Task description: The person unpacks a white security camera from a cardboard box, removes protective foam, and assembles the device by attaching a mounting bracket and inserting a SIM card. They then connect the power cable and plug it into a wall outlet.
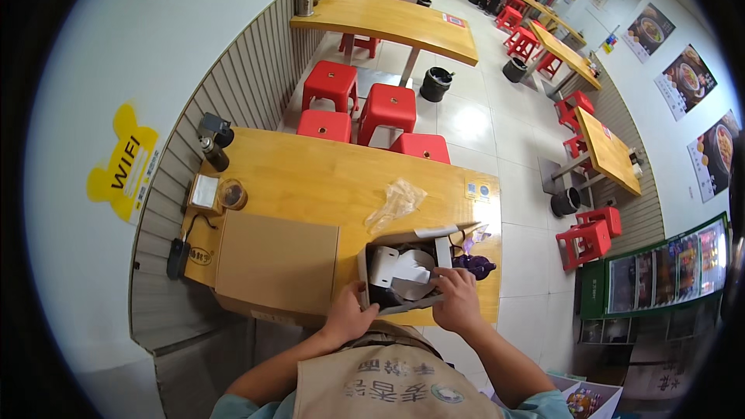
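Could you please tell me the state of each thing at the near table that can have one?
Small box: open at the top
White items: inside the small box
Large cardboard box: closed on top
Plastic bag: crumpled
Dark bottle: upright
Round jar: upright, lid unclear
Left grip: at small box's left side
Right grip: at its right side

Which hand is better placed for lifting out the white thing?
Probably the right hand: it reaches over the open box, near the white thing; the left hand is outside, at its corner.

Open box (444,251), its underside hidden
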`<action>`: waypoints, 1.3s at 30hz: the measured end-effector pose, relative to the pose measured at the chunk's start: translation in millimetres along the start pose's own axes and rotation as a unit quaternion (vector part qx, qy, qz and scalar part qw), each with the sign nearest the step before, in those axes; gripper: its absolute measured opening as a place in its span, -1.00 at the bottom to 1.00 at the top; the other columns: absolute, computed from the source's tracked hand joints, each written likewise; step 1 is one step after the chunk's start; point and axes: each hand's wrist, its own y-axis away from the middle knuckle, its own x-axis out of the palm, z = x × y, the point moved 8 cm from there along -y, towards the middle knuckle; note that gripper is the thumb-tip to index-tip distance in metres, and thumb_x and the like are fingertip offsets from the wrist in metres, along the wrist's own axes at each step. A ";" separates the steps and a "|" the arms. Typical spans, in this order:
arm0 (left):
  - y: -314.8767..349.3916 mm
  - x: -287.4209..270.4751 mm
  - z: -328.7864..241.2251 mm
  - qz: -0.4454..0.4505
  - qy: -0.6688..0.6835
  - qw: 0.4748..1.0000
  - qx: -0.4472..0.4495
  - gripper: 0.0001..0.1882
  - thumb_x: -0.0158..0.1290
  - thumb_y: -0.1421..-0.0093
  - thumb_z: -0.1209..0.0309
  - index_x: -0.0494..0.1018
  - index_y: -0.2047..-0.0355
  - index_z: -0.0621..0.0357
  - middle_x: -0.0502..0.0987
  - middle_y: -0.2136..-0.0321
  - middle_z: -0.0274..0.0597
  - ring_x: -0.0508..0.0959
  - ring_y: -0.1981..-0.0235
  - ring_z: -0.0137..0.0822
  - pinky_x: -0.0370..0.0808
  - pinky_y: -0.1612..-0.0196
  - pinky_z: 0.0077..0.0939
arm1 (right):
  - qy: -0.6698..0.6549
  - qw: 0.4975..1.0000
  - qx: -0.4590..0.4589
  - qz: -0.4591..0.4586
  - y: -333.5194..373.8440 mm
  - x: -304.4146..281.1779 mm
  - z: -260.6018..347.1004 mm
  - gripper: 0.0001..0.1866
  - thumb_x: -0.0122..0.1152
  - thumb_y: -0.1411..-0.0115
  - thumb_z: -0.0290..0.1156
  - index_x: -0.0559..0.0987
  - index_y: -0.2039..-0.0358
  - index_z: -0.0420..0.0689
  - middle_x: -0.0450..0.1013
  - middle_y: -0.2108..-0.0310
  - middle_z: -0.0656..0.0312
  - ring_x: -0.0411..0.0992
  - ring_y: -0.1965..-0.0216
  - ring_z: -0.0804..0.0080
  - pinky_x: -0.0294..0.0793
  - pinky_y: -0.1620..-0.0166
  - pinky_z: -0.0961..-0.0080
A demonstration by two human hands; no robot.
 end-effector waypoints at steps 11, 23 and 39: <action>-14.5 -14.1 -41.7 0.012 0.045 0.996 0.077 -0.17 0.24 -0.04 0.39 0.18 -0.30 0.38 0.45 -0.11 0.33 0.48 -0.15 0.23 0.41 -0.22 -0.14 | 0.088 0.978 -0.021 0.190 -67.7 61.7 1.9 -0.47 0.36 -0.06 -0.11 0.59 -0.02 -0.08 0.51 0.03 0.06 0.46 -0.09 0.07 0.40 -0.16 0.19; -7.4 -28.0 -31.8 -0.011 -0.052 0.998 0.036 -0.08 0.03 -0.13 0.54 -0.12 -0.47 0.11 0.45 -0.15 0.35 0.49 -0.14 0.31 0.45 -0.18 -0.06 | -0.090 0.982 -0.165 0.016 -77.6 -131.7 63.2 -0.58 0.52 0.18 -0.29 0.50 0.36 -0.15 0.43 0.29 0.13 0.44 0.25 0.08 0.52 0.20 0.24; 56.0 -68.9 -128.2 0.206 0.468 0.856 0.076 0.02 0.20 -0.22 -0.21 0.11 -0.41 0.26 0.37 -0.28 -0.01 0.42 -0.27 -0.13 0.38 -0.30 -0.19 | -0.546 0.833 -0.090 -0.011 -66.6 -166.0 34.5 -0.59 0.38 -0.21 -0.24 0.54 0.09 -0.29 0.40 0.23 0.10 0.38 0.20 0.30 0.36 0.11 0.38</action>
